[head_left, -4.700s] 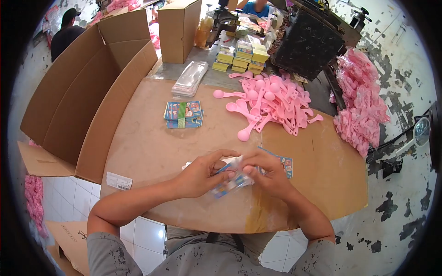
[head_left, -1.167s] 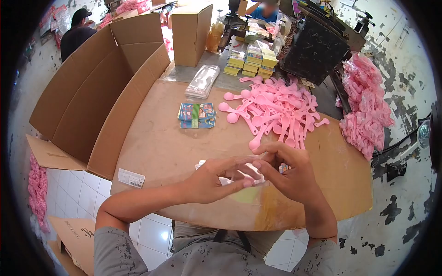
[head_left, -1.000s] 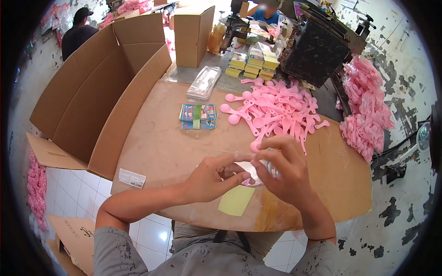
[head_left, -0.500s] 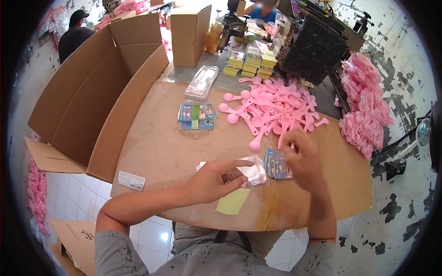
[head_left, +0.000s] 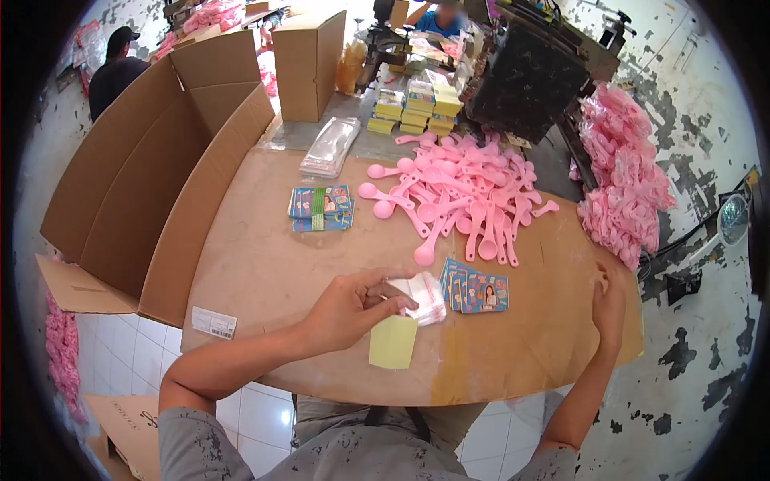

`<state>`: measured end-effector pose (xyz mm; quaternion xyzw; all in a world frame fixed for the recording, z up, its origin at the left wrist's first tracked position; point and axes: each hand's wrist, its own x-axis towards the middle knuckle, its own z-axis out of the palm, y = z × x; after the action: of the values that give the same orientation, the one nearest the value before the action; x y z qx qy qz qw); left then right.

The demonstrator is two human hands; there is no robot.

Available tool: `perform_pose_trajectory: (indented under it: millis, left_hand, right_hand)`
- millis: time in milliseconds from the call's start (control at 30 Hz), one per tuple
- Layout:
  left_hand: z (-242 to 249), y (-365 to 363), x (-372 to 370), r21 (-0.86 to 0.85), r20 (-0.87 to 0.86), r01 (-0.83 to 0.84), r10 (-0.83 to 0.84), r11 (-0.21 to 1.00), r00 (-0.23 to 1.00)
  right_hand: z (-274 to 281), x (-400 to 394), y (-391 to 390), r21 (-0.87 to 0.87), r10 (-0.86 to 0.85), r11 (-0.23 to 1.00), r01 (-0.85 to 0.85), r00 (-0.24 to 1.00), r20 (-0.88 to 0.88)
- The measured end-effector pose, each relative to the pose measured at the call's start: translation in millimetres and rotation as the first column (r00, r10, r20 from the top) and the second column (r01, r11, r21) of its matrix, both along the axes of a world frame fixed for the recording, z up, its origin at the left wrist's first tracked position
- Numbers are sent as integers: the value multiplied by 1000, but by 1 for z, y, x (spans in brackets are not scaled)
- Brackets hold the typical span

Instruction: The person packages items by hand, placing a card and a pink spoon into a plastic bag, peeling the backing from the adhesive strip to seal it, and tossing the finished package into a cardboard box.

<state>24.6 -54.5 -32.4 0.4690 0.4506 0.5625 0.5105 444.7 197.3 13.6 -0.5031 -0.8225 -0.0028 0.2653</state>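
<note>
My left hand [head_left: 349, 311] is over a small stack of clear plastic bags [head_left: 427, 298], thumb and forefinger apart, fingertips at the stack's left side. Just below it lies a yellow paper slip [head_left: 393, 343]. Right of the bags is a fanned pile of blue printed cards [head_left: 484, 293], the top one showing a picture of a person. My right hand [head_left: 609, 301] is out by the table's right edge, its fingers loosely bent and apart, with nothing visible in them. A heap of pink measuring spoons [head_left: 473, 192] spreads beyond the cards.
A large open carton [head_left: 200, 192] stands along the left edge. Banded blue cards [head_left: 309, 210], flat clear bags [head_left: 330, 148] and yellow-edged card stacks [head_left: 417, 104] lie further back. Bagged pink spoons [head_left: 622, 176] hang at the right. Two other people are at the back.
My right hand has swung from above the blue cards out to the right edge, uncovering the top card. My left hand has shifted slightly left, and its forefinger is less stretched out.
</note>
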Motion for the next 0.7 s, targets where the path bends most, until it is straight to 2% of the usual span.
perform_pose_trajectory:
  millis: [33, 100, 167, 233, 300, 400, 500, 600, 700]
  left_hand:
    - [-2, 0, 1, -6, 1, 1, -1, 1000, 1000]
    - [-6, 3, 0, -6, -5, 0, 0, 1000, 1000]
    - [-6, 5, 0, -30, 40, -5, 6, 1000, 999]
    - [-8, 5, 0, -28, 41, -19, 20, 999, 999]
    - [-10, 4, 2, 4, -2, -29, 29, 1000, 1000]
    - [-16, 3, -3, 17, -60, -21, 22, 1000, 998]
    - [-12, 3, -7, 70, 13, -34, 33, 997, 999]
    - [-9, 4, -13, 2, -10, -21, 21, 1000, 1000]
    - [-13, 6, -14, -58, -52, -62, 59, 996, 997]
  right_hand:
    - [2, -14, -12, 5, 41, 999, -41, 998, 46]
    - [6, -65, -36, -336, 127, 924, -180, 976, -176]
    - [10, -115, -68, -491, 399, 708, -508, 861, -316]
    - [1, -155, -94, -493, 567, 483, -724, 687, -454]
    - [-4, -189, -121, -447, 592, 378, -811, 583, -557]
    - [-25, -213, -122, -569, 391, 193, -800, 594, -703]
    - [-26, -221, -112, -520, 278, 83, -850, 521, -807]
    - [-34, -219, -94, -545, 289, 87, -834, 545, -787]
    - [-36, -217, -96, -552, 193, 105, -827, 561, -805]
